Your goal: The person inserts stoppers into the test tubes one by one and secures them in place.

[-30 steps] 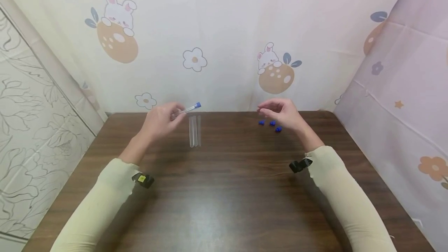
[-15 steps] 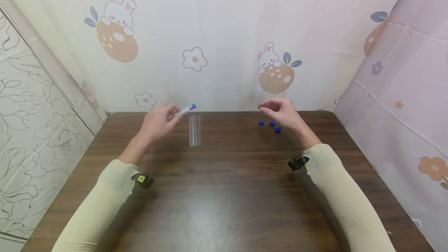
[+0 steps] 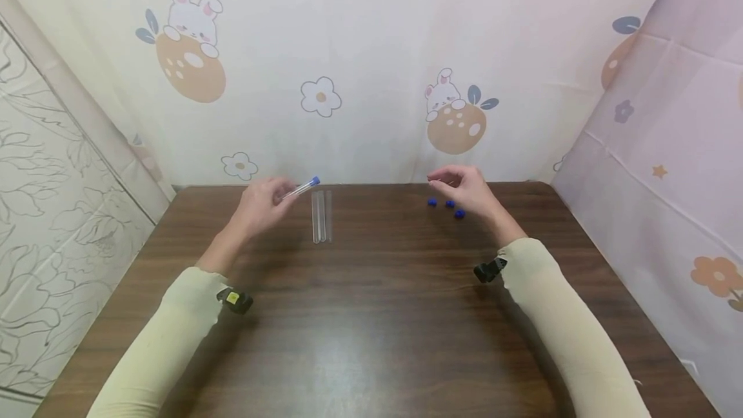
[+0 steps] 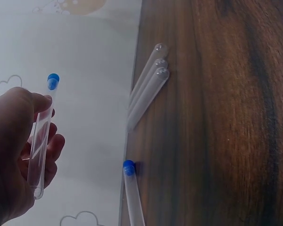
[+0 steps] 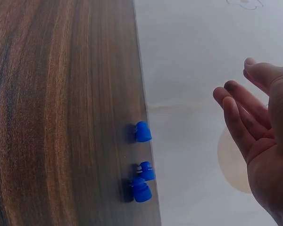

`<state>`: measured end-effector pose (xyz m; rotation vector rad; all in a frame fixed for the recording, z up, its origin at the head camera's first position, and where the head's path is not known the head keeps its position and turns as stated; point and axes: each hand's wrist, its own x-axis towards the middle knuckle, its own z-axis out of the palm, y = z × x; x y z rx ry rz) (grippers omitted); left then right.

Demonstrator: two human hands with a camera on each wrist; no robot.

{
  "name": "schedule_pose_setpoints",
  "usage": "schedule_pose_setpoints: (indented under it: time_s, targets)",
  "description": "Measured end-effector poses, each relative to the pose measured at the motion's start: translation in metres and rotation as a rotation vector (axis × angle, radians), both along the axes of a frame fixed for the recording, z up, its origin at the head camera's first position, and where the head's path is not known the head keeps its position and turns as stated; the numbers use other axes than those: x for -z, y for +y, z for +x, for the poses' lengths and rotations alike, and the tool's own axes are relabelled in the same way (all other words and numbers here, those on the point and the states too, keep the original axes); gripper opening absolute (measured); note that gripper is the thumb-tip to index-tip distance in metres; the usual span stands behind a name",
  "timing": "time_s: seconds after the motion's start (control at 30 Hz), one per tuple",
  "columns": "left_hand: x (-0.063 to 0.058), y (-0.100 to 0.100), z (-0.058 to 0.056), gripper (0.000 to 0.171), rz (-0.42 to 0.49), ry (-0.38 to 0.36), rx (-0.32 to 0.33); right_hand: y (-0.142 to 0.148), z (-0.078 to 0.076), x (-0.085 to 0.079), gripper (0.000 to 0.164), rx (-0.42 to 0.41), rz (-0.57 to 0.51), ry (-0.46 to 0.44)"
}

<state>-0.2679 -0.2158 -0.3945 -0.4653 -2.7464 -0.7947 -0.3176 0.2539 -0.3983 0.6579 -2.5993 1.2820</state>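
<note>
My left hand (image 3: pixel 260 206) grips a clear test tube (image 4: pixel 40 150) topped with a blue cap (image 4: pixel 53 81), raised near the table's back edge. The capped end leans to the right in the head view. Three clear test tubes (image 3: pixel 322 217) without caps lie side by side just right of that hand. Another blue-capped tube (image 4: pixel 133 195) lies on the table in the left wrist view; in the head view my left hand hides it. Over at the right, my right hand (image 5: pixel 269 122) hovers with loosely bent fingers and holds nothing. Three blue caps (image 5: pixel 142 192) sit on the wood below it.
The brown wooden table (image 3: pixel 360 315) ends at the back against a light curtain (image 3: pixel 371 69) printed with rabbits and flowers. More curtain (image 3: pixel 656 147) hangs along the right side. Black cameras sit on both wrists.
My left hand has shifted slightly left and down with the capped tube in its grip. The right hand stays nearly still above the caps. Uncapped tubes and loose caps have not moved.
</note>
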Motion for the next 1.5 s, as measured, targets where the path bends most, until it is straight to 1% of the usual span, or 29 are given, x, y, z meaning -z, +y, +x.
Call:
schedule_pose_setpoints:
  time_s: [0.3, 0.43, 0.6, 0.73, 0.9, 1.03, 1.2, 1.33, 1.5]
  targets:
    - [0.01, -0.004, -0.003, 0.022, -0.031, 0.021, -0.021, 0.001, -0.006, 0.006, 0.026, 0.036, 0.022, 0.014]
    - [0.011, -0.005, -0.002, 0.022, -0.026, 0.003, -0.034, 0.001, -0.007, 0.01, 0.024, 0.051, 0.049, 0.016]
    - [0.014, -0.006, -0.001, 0.024, -0.014, -0.033, -0.053, 0.001, -0.009, 0.015, 0.022, 0.048, 0.077, 0.03]
    - [0.016, -0.007, -0.001, 0.025, -0.011, -0.039, -0.06, 0.001, -0.01, 0.017, 0.022, 0.042, 0.082, 0.036]
    - [0.019, -0.008, -0.002, 0.027, -0.015, -0.034, -0.065, 0.0, -0.011, 0.02, 0.024, 0.05, 0.083, 0.037]
    - [0.022, -0.011, -0.002, 0.027, -0.023, -0.059, -0.082, -0.001, -0.015, 0.026, 0.026, 0.045, 0.102, 0.051]
    - [0.027, -0.013, -0.002, 0.028, -0.043, -0.089, -0.113, 0.0, -0.016, 0.033, 0.029, 0.059, 0.154, 0.009]
    - [0.029, -0.014, -0.001, 0.029, -0.056, -0.105, -0.136, 0.001, -0.017, 0.034, 0.032, 0.078, 0.191, -0.034]
    - [0.031, -0.014, -0.001, 0.029, -0.069, -0.134, -0.156, 0.0, -0.018, 0.034, 0.033, 0.093, 0.214, -0.058]
